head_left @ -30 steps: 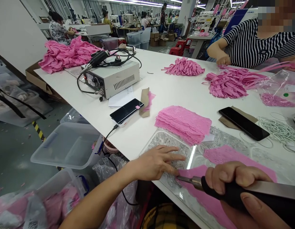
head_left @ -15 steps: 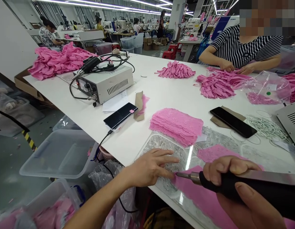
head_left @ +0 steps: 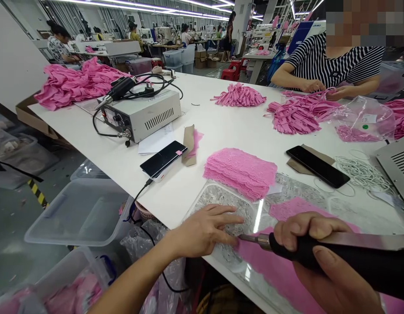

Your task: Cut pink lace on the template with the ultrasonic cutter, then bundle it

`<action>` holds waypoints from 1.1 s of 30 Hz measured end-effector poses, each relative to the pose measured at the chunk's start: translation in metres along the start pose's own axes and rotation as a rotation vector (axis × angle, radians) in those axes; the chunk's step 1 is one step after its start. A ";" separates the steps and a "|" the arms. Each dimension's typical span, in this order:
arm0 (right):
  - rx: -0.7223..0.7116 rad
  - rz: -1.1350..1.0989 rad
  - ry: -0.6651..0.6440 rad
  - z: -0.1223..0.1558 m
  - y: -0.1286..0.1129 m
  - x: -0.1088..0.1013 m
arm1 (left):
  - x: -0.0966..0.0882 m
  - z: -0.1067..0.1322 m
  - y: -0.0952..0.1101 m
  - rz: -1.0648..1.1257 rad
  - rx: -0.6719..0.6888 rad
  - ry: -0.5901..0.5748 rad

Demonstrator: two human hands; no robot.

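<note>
My right hand (head_left: 323, 261) is wrapped round the black handle of a cutting tool (head_left: 346, 257) whose metal tip rests on the edge of a pink lace piece (head_left: 274, 266). That lace lies on a glass plate (head_left: 221, 196) at the table's near edge. My left hand (head_left: 205, 229) lies flat on the glass with fingers spread, fingertips pressing beside the tool tip. A neat stack of pink lace pieces (head_left: 241, 171) sits just beyond the glass.
A grey control box (head_left: 143, 112) with cables stands at the left, two black phones (head_left: 162, 158) (head_left: 316, 166) lie on the white table (head_left: 228, 126). A person in a striped shirt (head_left: 333, 61) handles pink strips (head_left: 293, 117) opposite. Clear plastic bins (head_left: 80, 213) stand on the floor.
The view has shifted slightly; the tool tip has crept a little left along the lace edge towards my left fingertips. My left hand stays pressed on the glass.
</note>
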State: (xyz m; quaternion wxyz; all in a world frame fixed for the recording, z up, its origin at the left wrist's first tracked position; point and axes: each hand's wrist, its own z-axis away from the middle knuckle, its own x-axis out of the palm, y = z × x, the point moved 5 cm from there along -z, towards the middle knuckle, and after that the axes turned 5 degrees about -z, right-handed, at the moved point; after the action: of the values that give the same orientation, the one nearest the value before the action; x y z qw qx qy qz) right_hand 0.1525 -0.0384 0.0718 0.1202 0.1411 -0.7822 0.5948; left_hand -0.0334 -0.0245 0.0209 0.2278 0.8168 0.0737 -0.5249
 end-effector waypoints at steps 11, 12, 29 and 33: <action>0.030 -0.107 0.050 0.003 -0.002 -0.003 | -0.006 0.001 -0.002 0.096 -0.062 0.052; 0.029 -0.109 0.044 0.003 -0.001 -0.001 | -0.006 0.001 -0.002 0.087 -0.063 0.039; -0.002 -0.108 0.040 -0.003 -0.005 0.005 | -0.002 0.001 0.000 0.041 -0.038 -0.027; -0.008 -0.115 0.200 -0.008 -0.018 -0.024 | -0.009 0.000 0.002 0.088 -0.023 0.060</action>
State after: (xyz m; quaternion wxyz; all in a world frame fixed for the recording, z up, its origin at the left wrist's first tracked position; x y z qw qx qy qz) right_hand 0.1816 -0.0338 0.0818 0.2321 0.1250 -0.7592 0.5950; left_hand -0.0369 -0.0254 0.0291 0.2577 0.8320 0.0508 -0.4887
